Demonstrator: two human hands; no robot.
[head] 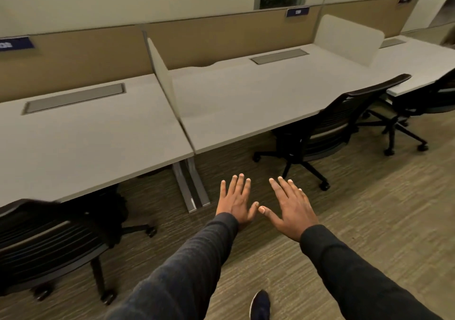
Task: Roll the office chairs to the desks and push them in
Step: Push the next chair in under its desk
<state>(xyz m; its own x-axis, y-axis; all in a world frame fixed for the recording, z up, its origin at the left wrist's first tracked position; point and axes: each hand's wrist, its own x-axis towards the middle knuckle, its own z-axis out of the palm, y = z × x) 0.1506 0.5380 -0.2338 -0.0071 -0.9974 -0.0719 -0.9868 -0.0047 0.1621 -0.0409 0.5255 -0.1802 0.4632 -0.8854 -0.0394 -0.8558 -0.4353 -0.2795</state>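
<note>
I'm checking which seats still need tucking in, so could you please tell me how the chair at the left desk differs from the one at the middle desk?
The left chair stands clear of its desk, seat out over the carpet; the middle chair has its seat tucked under its desk. The left chair is nearest the camera, the middle chair farther right. Both are dark, wheeled, and untouched by either hand.

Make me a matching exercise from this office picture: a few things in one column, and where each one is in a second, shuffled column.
Things:
1. left hand
2. middle chair
3. shoe
4. grey cable tray

Places:
A. set into the top of the left desk
B. bottom edge of the view, on the carpet
C. held out open over the floor, thumb tip near the right hand
D. tucked against the middle desk

Pairs: 1-C, 2-D, 3-B, 4-A
</note>
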